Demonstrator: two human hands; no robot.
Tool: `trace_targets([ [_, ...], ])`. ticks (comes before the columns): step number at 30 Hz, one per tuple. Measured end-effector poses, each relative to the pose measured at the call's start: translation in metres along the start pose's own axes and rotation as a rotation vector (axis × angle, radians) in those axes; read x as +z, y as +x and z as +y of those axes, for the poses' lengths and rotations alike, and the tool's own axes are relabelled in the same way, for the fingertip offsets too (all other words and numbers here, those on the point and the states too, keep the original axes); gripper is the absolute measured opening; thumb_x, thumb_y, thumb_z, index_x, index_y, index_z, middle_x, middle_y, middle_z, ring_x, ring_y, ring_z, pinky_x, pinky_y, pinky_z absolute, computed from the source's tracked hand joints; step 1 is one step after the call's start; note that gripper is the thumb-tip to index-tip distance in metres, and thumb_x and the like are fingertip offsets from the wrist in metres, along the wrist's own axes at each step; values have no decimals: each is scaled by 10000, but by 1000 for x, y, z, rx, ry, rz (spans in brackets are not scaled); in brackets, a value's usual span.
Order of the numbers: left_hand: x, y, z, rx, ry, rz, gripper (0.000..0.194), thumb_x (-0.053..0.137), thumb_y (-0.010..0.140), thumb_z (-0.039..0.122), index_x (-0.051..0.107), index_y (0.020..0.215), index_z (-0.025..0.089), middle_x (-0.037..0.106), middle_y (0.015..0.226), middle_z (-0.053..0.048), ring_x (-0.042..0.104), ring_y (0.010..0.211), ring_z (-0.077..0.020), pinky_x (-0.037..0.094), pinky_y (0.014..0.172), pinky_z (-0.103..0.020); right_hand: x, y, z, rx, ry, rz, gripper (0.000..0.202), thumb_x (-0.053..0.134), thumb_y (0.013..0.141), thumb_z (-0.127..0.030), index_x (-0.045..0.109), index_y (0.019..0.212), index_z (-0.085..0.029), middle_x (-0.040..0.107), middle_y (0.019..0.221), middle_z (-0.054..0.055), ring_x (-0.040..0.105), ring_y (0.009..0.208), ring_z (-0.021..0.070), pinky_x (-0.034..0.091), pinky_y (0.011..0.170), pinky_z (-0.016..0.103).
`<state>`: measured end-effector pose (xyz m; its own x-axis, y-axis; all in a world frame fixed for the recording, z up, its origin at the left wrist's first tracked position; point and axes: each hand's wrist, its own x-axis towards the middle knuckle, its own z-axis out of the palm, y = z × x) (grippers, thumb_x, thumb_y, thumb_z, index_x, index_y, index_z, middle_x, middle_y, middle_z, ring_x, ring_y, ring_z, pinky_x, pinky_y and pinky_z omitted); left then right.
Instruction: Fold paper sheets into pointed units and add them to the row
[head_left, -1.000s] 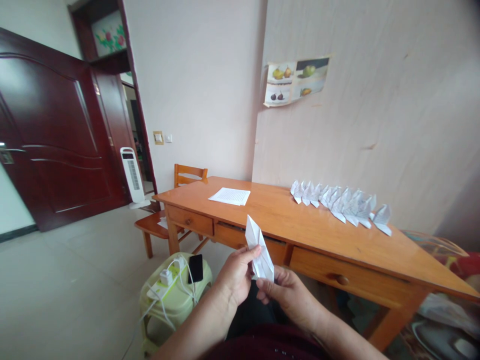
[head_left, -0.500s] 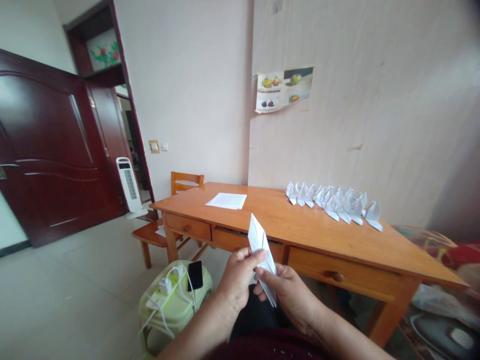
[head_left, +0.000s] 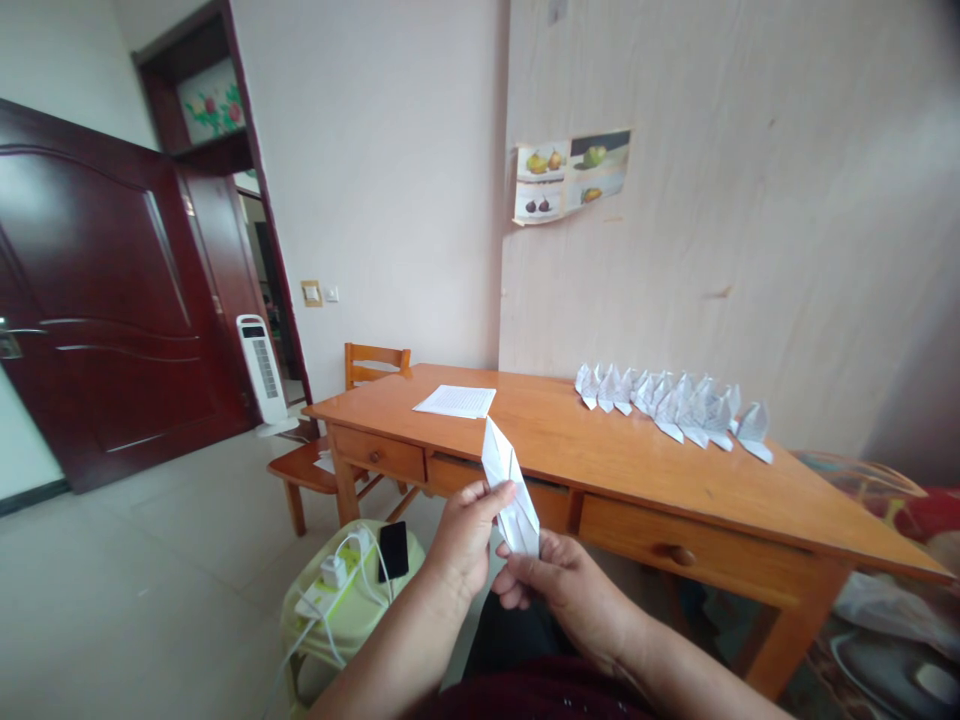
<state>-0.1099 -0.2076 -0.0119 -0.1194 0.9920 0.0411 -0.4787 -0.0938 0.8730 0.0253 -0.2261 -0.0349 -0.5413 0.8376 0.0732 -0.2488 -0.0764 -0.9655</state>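
A long, pointed piece of folded white paper [head_left: 513, 497] is held up in front of the table's near edge, tilted with its tip to the upper left. My left hand [head_left: 466, 525] pinches it along its left side, thumb on the near face. Lower down, my right hand [head_left: 551, 572] grips the bottom end between thumb and fingers. Several folded paper pieces [head_left: 679, 405], standing upright with flat pointed ends toward me, are grouped at the right of the table. A stack of printed sheets [head_left: 455, 401] lies on the table's left part.
The wooden table [head_left: 540, 430] has drawers along its front. Left of my arm, a pale green stool [head_left: 352, 610] bears a power strip [head_left: 322, 600], white cables and a black phone [head_left: 393, 552]. A wooden chair [head_left: 307, 465] stands at the table's left end.
My hands have shifted the folded paper slightly left and upward. My right hand has slid to its bottom end, which earlier stuck out below the fingers. The view has turned a little.
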Motion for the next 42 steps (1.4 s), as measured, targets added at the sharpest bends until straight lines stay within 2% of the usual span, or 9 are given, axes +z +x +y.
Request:
trace_targets([
  [5, -15, 15, 18, 109, -62, 77, 336, 895, 643, 311, 721, 850, 111, 705, 740, -52, 613, 648, -131, 482, 645, -244, 5, -3, 7, 200, -21, -136, 290, 771, 714, -325, 672, 929, -157, 760, 746, 63, 676, 635, 162, 432, 619, 263],
  [7, -20, 16, 22, 116, -56, 67, 349, 896, 645, 318, 724, 867, 112, 711, 753, -59, 620, 647, -141, 484, 652, -258, 3, 0, 7, 218, -34, -84, 258, 763, 697, -301, 676, 894, -160, 758, 753, 64, 670, 644, 161, 427, 619, 260],
  [10, -23, 10, 22, 106, -25, 11, 344, 870, 689, 350, 718, 886, 112, 705, 733, -67, 628, 634, -159, 485, 634, -275, -2, 8, 3, 122, -28, 69, 246, 692, 798, -408, 672, 806, -163, 732, 723, 61, 635, 619, 149, 404, 592, 255],
  [13, -22, 1, 15, 88, 19, -45, 316, 830, 741, 384, 697, 856, 122, 685, 693, -58, 618, 596, -159, 476, 586, -271, -5, 17, -5, 3, -38, 120, 461, 551, 921, -572, 660, 731, -167, 658, 648, 36, 566, 569, 137, 386, 563, 263],
  [19, -20, -7, 5, 61, 82, -62, 344, 783, 774, 451, 664, 843, 136, 610, 591, -11, 518, 424, -123, 380, 410, -231, 1, 23, -15, -36, -229, 6, 537, 527, 935, -633, 673, 700, -173, 595, 584, 17, 495, 541, 132, 354, 550, 270],
  [26, -29, -10, 3, 18, 71, -62, 358, 791, 760, 461, 663, 856, 141, 614, 602, -9, 523, 442, -120, 392, 442, -233, -2, 18, -9, -40, -265, -133, 478, 582, 922, -602, 712, 779, -165, 622, 666, 21, 517, 617, 132, 398, 630, 269],
  [29, -33, -11, 2, 41, 75, -64, 352, 807, 751, 443, 681, 854, 131, 654, 662, -33, 574, 539, -132, 433, 528, -237, -5, 16, -9, -9, -258, -35, 452, 623, 894, -599, 683, 745, -176, 573, 630, -6, 464, 582, 115, 374, 592, 252],
  [33, -35, -14, 0, 63, 104, -141, 340, 786, 785, 440, 698, 851, 119, 705, 736, -77, 620, 634, -166, 465, 614, -266, -8, 18, -14, -149, -296, 167, 394, 659, 879, -568, 666, 759, -192, 562, 669, -12, 468, 622, 124, 376, 610, 250],
  [42, -27, -22, 1, 53, 166, -213, 383, 798, 780, 456, 739, 907, 100, 752, 824, -111, 663, 708, -198, 498, 674, -282, -10, 21, -14, -212, -309, 188, 365, 714, 850, -522, 645, 743, -180, 491, 619, -37, 399, 591, 117, 318, 572, 255],
])
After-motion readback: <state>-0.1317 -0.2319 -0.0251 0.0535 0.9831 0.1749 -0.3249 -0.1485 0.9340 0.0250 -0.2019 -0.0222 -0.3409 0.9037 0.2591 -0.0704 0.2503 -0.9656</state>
